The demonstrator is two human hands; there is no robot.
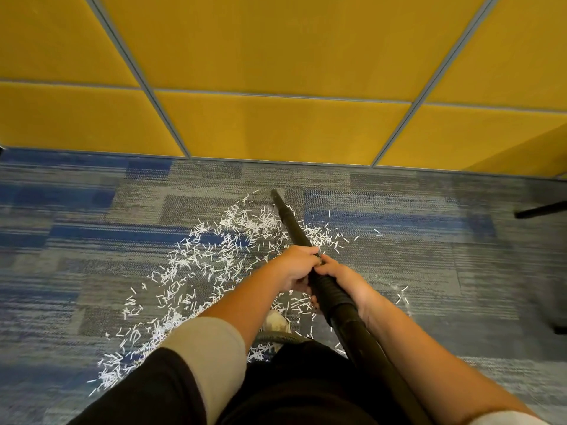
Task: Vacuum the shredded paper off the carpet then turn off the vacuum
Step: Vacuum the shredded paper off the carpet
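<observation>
Item: vacuum wand (288,222), held in both your hands above shredded paper (214,259) on the carpet (414,256).
Detail: your left hand (296,265) has its fingers wrapped round the black wand. Your right hand (343,279) grips the ribbed cuff just behind it, touching the left. The nozzle end points toward the carpet's far edge, near the yellow wall panels (276,124). The paper is scattered from the nozzle back toward the near-left.
</observation>
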